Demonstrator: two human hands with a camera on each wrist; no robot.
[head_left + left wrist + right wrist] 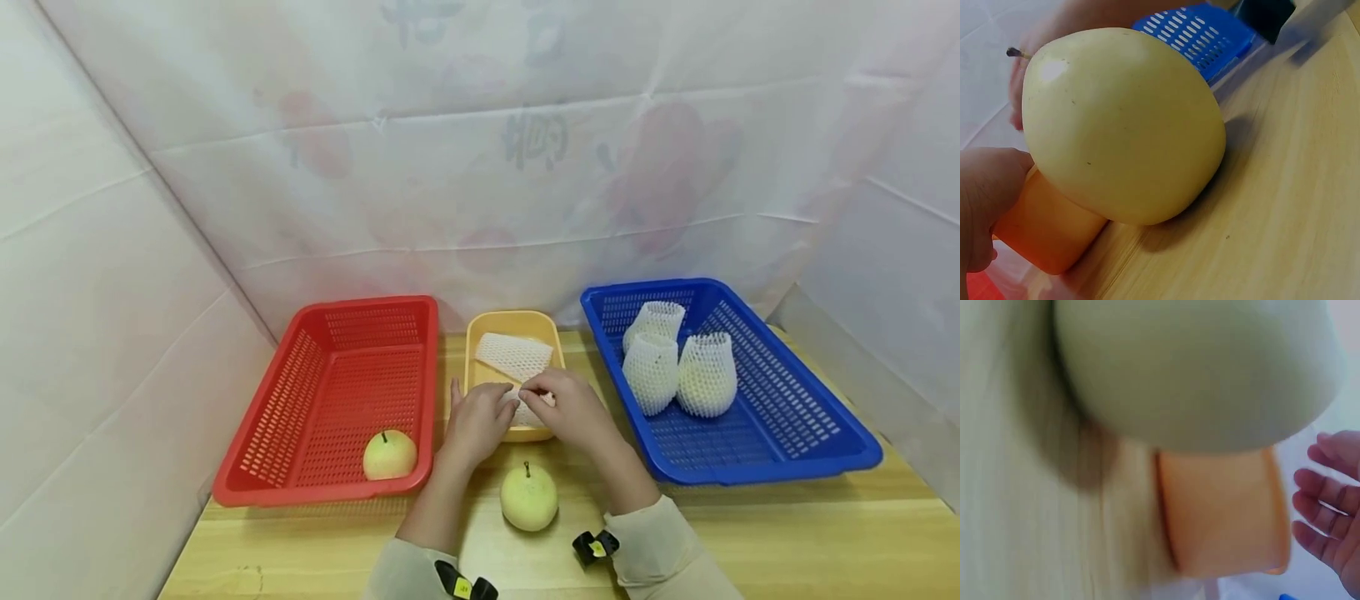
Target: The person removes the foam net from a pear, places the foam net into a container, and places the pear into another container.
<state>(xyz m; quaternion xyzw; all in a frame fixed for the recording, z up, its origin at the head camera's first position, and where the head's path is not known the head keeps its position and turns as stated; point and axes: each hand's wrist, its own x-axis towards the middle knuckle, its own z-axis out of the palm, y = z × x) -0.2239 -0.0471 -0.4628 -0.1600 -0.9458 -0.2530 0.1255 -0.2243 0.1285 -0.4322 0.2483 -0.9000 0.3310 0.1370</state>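
Observation:
Over the small yellow tray, both hands meet at a white foam net sleeve. My left hand pinches the sleeve's edge from the left, its little finger pointing away. From the right, my right hand holds the same sleeve between thumb and curled fingers. Another foam net lies flat in the tray's far half. A bare, yellowish pear with its stem up sits on the table between my forearms, and it fills much of both wrist views.
On the left, a red basket has one bare pear in its near corner. At right, a blue basket bears several pears in foam nets. White cloth hangs behind the wooden table.

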